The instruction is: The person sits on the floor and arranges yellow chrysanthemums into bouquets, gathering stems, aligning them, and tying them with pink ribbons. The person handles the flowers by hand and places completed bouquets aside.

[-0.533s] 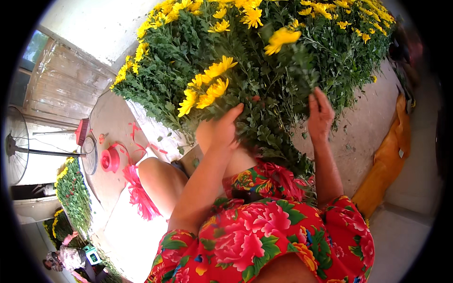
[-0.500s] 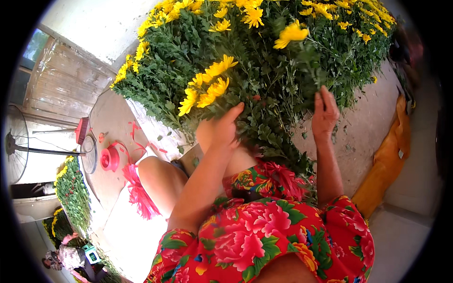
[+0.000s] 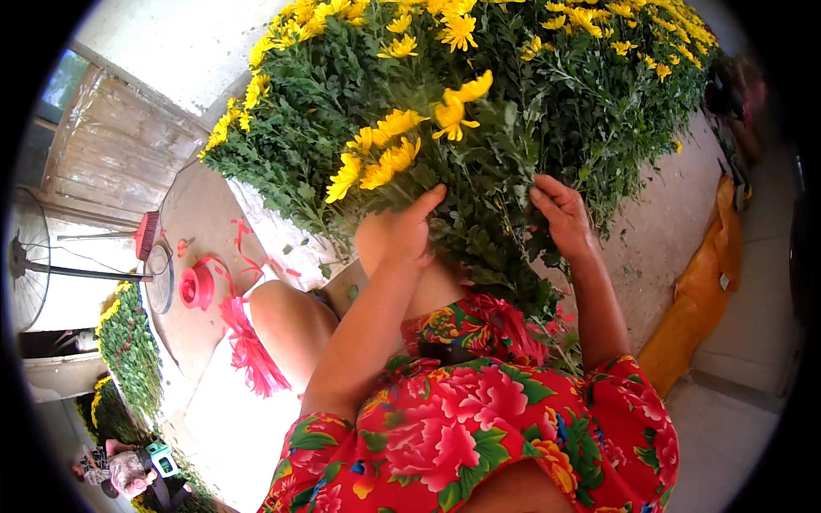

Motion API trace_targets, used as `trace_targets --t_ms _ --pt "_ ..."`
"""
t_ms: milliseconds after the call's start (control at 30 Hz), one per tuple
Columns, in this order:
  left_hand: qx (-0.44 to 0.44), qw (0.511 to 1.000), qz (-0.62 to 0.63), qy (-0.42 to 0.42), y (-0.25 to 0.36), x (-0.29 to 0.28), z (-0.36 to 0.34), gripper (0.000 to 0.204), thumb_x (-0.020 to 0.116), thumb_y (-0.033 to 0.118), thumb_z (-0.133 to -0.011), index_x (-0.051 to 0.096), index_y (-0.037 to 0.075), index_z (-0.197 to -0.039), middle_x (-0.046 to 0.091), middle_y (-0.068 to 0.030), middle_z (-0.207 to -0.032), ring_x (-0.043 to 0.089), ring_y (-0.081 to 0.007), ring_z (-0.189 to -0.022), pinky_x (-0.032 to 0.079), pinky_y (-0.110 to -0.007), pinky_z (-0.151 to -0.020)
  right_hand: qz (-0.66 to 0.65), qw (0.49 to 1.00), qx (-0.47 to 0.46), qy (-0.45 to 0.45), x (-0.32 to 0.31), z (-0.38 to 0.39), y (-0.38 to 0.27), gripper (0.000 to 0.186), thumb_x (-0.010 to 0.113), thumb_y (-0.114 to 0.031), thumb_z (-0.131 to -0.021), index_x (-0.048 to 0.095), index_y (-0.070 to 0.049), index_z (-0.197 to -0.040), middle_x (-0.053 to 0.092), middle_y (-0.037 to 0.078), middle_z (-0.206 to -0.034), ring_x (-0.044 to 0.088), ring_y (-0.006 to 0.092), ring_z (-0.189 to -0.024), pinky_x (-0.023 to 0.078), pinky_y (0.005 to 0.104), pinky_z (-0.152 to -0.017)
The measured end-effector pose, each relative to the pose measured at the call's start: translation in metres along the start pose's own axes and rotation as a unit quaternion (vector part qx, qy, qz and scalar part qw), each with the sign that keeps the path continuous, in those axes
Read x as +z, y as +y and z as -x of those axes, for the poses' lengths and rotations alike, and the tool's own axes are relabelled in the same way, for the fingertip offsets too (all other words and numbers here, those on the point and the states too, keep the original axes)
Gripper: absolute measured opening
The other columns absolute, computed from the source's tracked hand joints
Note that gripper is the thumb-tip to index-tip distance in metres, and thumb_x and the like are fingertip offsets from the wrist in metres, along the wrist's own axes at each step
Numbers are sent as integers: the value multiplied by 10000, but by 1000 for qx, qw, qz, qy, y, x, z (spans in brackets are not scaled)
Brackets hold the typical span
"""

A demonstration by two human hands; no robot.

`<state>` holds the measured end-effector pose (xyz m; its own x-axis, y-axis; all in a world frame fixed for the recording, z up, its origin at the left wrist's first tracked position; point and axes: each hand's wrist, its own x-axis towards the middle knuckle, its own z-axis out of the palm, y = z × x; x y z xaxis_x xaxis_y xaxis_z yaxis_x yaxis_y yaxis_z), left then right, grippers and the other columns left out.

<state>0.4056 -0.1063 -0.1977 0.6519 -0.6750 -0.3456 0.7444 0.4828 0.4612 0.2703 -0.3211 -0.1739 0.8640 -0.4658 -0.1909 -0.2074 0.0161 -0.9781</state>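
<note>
My left hand point(image 3: 409, 231) is closed around a small bunch of yellow chrysanthemums point(image 3: 389, 154), with the thumb up and the blooms leaning away to the upper left. To its right, my right hand point(image 3: 564, 215) pinches the leafy stem of another chrysanthemum point(image 3: 453, 115). That stem's yellow blooms hang just right of the bunch. Leaves hide where the held stems run between my hands. Behind both hands rises a big heap of cut chrysanthemums point(image 3: 342, 111), green below and yellow along the top.
Pink ribbon strips point(image 3: 252, 346) hang by my knee, and a red ribbon roll point(image 3: 197, 286) lies on the floor. Left stand a fan point(image 3: 26, 261), a red broom point(image 3: 147, 232) and more flowers point(image 3: 132, 346). Another person point(image 3: 128, 470) works at lower left. An orange-brown sheet point(image 3: 697, 286) lies right.
My right hand has moved left and slightly down, bringing its chrysanthemum beside the bunch. My left hand has stayed nearly still. The other person at lower left has shifted posture.
</note>
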Motion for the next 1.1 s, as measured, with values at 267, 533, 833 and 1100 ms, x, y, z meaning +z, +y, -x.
trace_targets --t_ms 267,533,833,1100 --pt "-22 999 24 -4 0 -2 -3 320 608 121 -957 616 -17 -1246 698 -150 -1178 685 -283 -1061 561 -422 -946 248 951 -181 31 51 17 4 355 542 -120 -1016 574 17 -1342 630 173 -1253 604 300 -1129 448 352 -1007" --pt "18 1000 0 -23 -9 -16 -18 350 591 204 -985 615 -11 -1260 691 -144 -1196 666 -272 -1100 531 -423 -990 146 921 -265 245 36 5 2 338 659 19 -901 684 -24 -1235 716 81 -1053 653 161 -941 508 292 -871" --pt "-42 999 14 2 8 16 2 479 572 380 -1013 561 33 -1343 661 -106 -1265 643 -263 -1133 521 -418 -1001 155 957 -230 82 36 36 -30 389 707 19 -860 688 -42 -1244 696 51 -1055 618 135 -945 488 265 -865" --pt "0 998 -29 52 -2 -1 -13 383 596 267 -995 600 17 -1285 682 -109 -1223 661 -267 -1093 533 -421 -979 412 763 -279 413 -76 -25 -25 362 636 -84 -955 647 -41 -1314 704 98 -1238 683 188 -1031 538 332 -877"
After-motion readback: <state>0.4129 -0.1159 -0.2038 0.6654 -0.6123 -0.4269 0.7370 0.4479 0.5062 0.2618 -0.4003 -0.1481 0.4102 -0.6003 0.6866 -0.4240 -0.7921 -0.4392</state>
